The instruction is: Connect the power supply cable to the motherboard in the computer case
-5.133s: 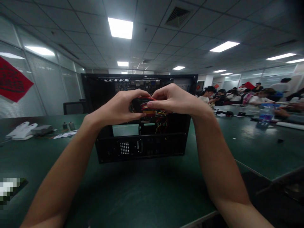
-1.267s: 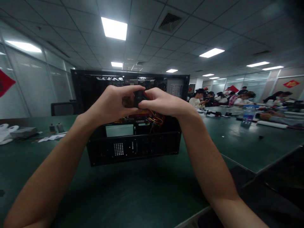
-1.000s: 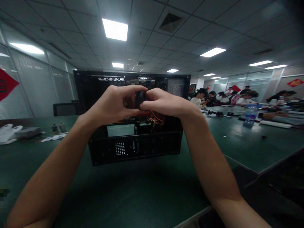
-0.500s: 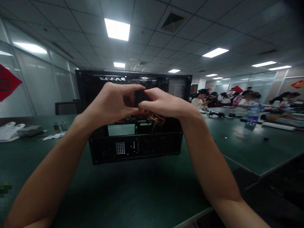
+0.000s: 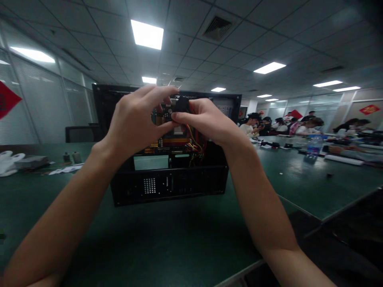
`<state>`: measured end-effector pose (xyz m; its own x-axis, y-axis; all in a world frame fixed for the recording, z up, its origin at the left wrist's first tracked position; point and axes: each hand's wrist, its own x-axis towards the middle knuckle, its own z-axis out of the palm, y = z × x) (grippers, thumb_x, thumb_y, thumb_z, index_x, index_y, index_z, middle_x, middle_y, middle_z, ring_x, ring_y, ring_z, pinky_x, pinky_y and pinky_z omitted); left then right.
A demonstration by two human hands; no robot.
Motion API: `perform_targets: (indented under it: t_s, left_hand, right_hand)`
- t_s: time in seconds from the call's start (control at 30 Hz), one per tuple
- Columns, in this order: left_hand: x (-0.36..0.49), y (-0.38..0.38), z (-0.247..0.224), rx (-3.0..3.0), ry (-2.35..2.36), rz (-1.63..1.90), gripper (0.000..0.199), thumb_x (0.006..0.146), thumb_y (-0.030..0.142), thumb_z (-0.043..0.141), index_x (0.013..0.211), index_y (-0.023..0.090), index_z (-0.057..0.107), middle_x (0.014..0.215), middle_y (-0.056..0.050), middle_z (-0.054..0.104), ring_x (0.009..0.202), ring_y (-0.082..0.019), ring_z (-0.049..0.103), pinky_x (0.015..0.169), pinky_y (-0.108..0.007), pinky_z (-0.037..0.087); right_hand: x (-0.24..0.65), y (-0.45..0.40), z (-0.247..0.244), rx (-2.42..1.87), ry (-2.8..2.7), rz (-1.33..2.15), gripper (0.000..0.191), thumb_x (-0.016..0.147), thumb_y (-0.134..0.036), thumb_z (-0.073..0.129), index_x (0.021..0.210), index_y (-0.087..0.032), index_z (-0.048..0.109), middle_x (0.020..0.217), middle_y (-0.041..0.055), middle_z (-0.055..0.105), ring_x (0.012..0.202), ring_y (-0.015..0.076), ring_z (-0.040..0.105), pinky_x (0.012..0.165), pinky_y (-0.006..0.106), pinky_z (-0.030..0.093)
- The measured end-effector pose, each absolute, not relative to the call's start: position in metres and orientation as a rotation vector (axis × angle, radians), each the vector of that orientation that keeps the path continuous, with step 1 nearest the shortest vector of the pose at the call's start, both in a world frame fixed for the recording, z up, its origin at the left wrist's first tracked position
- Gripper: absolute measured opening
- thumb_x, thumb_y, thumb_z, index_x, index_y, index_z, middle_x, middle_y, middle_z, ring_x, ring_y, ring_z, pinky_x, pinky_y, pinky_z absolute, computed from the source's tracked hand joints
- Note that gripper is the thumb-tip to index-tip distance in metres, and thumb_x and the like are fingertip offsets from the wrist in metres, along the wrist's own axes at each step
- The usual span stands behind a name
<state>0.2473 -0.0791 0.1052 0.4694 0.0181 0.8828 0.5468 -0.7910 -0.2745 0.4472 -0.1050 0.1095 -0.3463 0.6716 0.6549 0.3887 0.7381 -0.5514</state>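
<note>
A black computer case [image 5: 191,181] lies open-side toward me on the green table, its inside in view. Between thumb and fingers of my right hand [image 5: 206,119] is a small black part [image 5: 182,104], in front of the circuit board; its exact kind is unclear. Red and yellow wires [image 5: 194,139] hang just below that hand. My left hand [image 5: 136,117] is beside it, fingers and thumb apart in a wide curve with nothing between them; its thumb tip comes near the right thumb. Gold-coloured slots of the motherboard [image 5: 175,141] show beneath the hands.
The green table [image 5: 167,239] extends all round the case. At the left are a white plastic bag [image 5: 10,163], a grey box [image 5: 31,162] and papers [image 5: 66,169]. A plastic bottle [image 5: 314,145] stands at the right, with several people seated beyond.
My left fingers have come off the black part and lifted, spreading apart. The right hand has raised the part slightly, uncovering more of the motherboard and wires.
</note>
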Motion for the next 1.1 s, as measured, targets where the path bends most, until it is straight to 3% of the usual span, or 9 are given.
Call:
perform_targets:
  t_s: [0.17, 0.27, 0.43, 0.57, 0.7, 0.83, 1.1]
  left_hand:
    - [0.253, -0.077, 0.097, -2.050, -0.409, -1.286, 0.027, 0.098, 0.031, 0.062, 0.124, 0.027, 0.066, 0.129, -0.008, 0.068, 0.120, -0.027, 0.063, 0.103, -0.042, 0.050]
    - [0.257, -0.072, 0.094, -2.013, -0.403, -1.261, 0.020, 0.098, 0.032, 0.060, 0.117, 0.029, 0.067, 0.124, -0.008, 0.069, 0.118, -0.028, 0.064, 0.102, -0.044, 0.052]
    - [0.259, -0.064, 0.092, -1.998, -0.380, -1.336, 0.021, 0.100, 0.032, 0.056, 0.119, 0.024, 0.065, 0.123, -0.007, 0.069, 0.113, -0.023, 0.066, 0.096, -0.037, 0.055]
    - [0.259, -0.055, 0.092, -2.033, -0.270, -1.378, 0.021, 0.102, 0.030, 0.055, 0.119, 0.022, 0.064, 0.119, -0.006, 0.070, 0.109, -0.018, 0.066, 0.094, -0.033, 0.055]
    - [0.259, -0.045, 0.090, -2.118, -0.330, -1.425, 0.018, 0.098, 0.030, 0.062, 0.114, 0.022, 0.068, 0.115, -0.008, 0.073, 0.110, -0.021, 0.068, 0.094, -0.035, 0.056]
    - [0.257, -0.036, 0.088, -2.196, -0.337, -1.435, 0.019, 0.095, 0.027, 0.067, 0.113, 0.022, 0.070, 0.115, -0.008, 0.074, 0.111, -0.022, 0.069, 0.094, -0.034, 0.058]
    - [0.255, -0.016, 0.084, -2.016, -0.120, -1.323, 0.020, 0.101, 0.029, 0.061, 0.113, 0.017, 0.071, 0.116, -0.008, 0.077, 0.106, -0.017, 0.074, 0.092, -0.029, 0.060]
  right_hand:
    - [0.450, -0.098, 0.110, -0.733, -1.858, 0.409, 0.034, 0.084, -0.047, 0.076, 0.089, -0.017, 0.062, 0.082, 0.0008, 0.059, 0.082, 0.0153, 0.060, 0.069, 0.026, 0.047]
    - [0.451, -0.092, 0.109, -0.666, -1.817, 0.418, 0.042, 0.078, -0.055, 0.080, 0.088, -0.018, 0.065, 0.079, 0.0004, 0.060, 0.081, 0.0157, 0.060, 0.068, 0.027, 0.048]
    - [0.451, -0.085, 0.107, -0.622, -1.824, 0.443, 0.052, 0.076, -0.066, 0.078, 0.091, -0.018, 0.067, 0.083, 0.0020, 0.064, 0.083, 0.0164, 0.061, 0.069, 0.027, 0.049]
    - [0.452, -0.083, 0.108, -0.676, -1.861, 0.355, 0.060, 0.078, -0.069, 0.076, 0.111, -0.020, 0.067, 0.093, 0.0035, 0.067, 0.088, 0.0171, 0.060, 0.073, 0.027, 0.050]
    - [0.460, -0.079, 0.108, -0.789, -1.874, 0.285, 0.073, 0.082, -0.069, 0.073, 0.135, -0.022, 0.057, 0.099, 0.0041, 0.067, 0.089, 0.0180, 0.060, 0.071, 0.027, 0.051]
    - [0.469, -0.074, 0.105, -0.749, -1.891, 0.383, 0.068, 0.086, -0.068, 0.069, 0.135, -0.023, 0.056, 0.101, 0.0043, 0.066, 0.089, 0.0166, 0.062, 0.068, 0.024, 0.053]
    - [0.475, -0.055, 0.099, -0.589, -1.880, 0.492, 0.050, 0.092, -0.054, 0.070, 0.128, -0.021, 0.060, 0.105, 0.0050, 0.065, 0.090, 0.0162, 0.065, 0.073, 0.028, 0.062]
